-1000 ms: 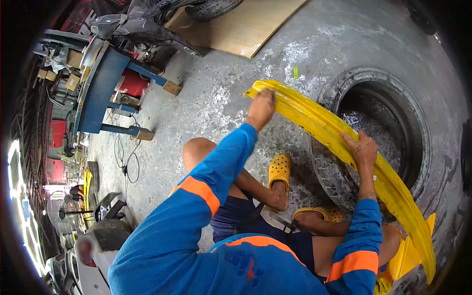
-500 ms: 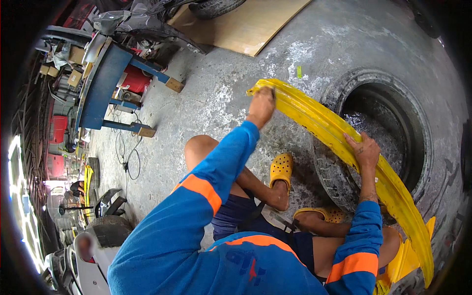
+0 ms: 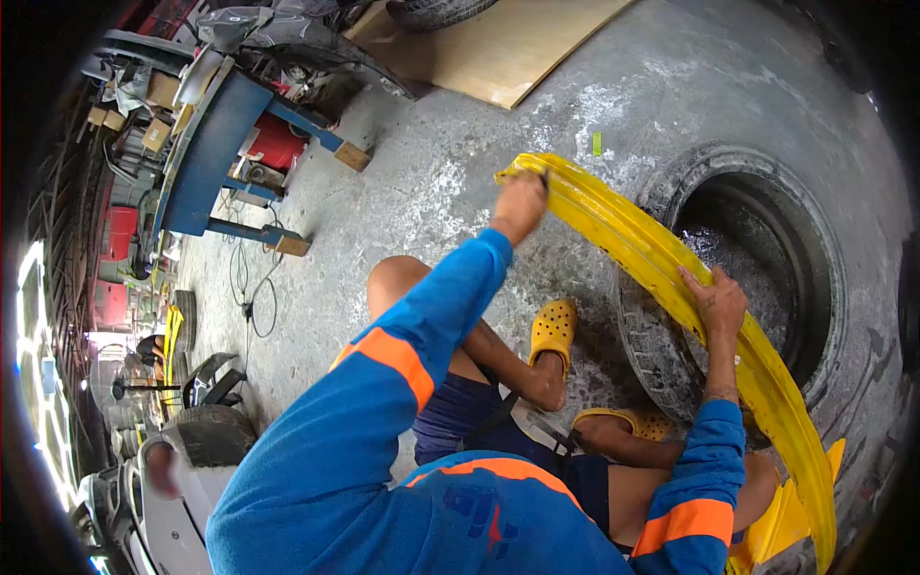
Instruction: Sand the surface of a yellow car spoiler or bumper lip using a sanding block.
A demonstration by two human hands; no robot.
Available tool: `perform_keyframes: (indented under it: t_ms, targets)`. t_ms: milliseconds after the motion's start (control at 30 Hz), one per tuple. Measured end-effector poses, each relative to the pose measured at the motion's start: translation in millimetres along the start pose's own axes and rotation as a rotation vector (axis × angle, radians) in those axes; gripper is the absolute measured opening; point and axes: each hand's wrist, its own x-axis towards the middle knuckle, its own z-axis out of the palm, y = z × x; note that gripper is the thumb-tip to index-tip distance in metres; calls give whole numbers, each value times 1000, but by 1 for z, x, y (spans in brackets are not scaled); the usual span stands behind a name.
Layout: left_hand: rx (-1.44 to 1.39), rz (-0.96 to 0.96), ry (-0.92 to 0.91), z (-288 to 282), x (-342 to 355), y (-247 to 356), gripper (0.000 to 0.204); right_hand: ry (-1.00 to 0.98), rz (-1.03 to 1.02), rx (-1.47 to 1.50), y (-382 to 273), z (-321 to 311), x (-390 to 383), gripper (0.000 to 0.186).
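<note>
A long, curved yellow body panel [image 3: 637, 251] runs slantwise in front of me, from the upper middle down to the lower right, crossing over the near rim of a large tyre. My left hand [image 3: 520, 203] is closed at the panel's far left end. A small dark object [image 3: 544, 179] pokes out from its fingers against the panel; most of it is hidden, so its kind cannot be made out. Around the panel's middle, my right hand [image 3: 717, 302] is closed, with fingers over the upper edge.
The tyre [image 3: 832, 278] lies flat on the concrete floor, wet-looking inside. Another yellow piece [image 3: 781, 525] is by my right knee. A blue workbench [image 3: 213, 153] with wooden feet, a cable [image 3: 251, 311] and a wooden board [image 3: 479, 57] are farther off. I wear yellow clogs [image 3: 553, 326].
My left hand and the dark object have shifted slightly along the panel's end. The right hand keeps its grip, and the panel's near end has swung a little left. The view has turned slightly.
</note>
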Motion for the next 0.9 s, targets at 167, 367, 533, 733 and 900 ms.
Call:
perform_keyframes:
  t_ms: [167, 367, 533, 733, 900]
  targets:
    - [315, 288, 164, -8, -4, 1, 25, 26, -15, -20, 1, 2, 1, 83]
    - [67, 155, -11, -12, -5, -5, 26, 7, -14, -10, 2, 4, 3, 81]
    - [-13, 40, -6, -7, -5, -11, 27, 12, -14, -11, 2, 4, -1, 81]
    - [161, 389, 209, -15, -4, -15, 25, 8, -28, -26, 1, 1, -1, 80]
    - [118, 268, -20, -15, -4, -16, 26, 1, -25, -4, 0, 1, 1, 80]
